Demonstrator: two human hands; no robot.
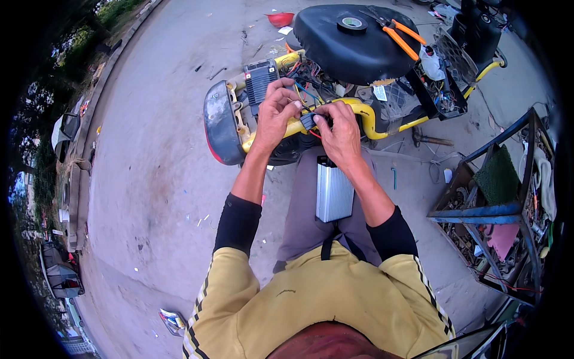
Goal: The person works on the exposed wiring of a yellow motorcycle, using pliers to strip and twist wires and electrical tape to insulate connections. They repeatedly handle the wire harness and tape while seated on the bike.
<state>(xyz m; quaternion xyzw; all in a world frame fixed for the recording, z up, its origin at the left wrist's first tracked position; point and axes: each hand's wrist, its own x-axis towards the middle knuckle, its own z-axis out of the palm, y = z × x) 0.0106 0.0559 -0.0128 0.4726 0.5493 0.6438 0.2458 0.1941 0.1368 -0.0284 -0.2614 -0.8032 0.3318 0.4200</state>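
Observation:
Both of my hands are over the yellow tubular frame of a partly stripped scooter. Thumb and fingers of my left hand pinch a thin wire. Close beside it, my right hand grips a dark multi-wire connector. The wire ends between the fingers are too small to make out. Loose coloured wires spread from the frame just beyond my hands. A silver finned metal box rests on my lap. Left of the wires, a black finned box sits on the frame.
On the black seat lie a tape roll and orange-handled pliers. A black tray of wires is at the right. A hammer lies on the ground near a metal rack of parts. A red bowl-shaped object is farther back.

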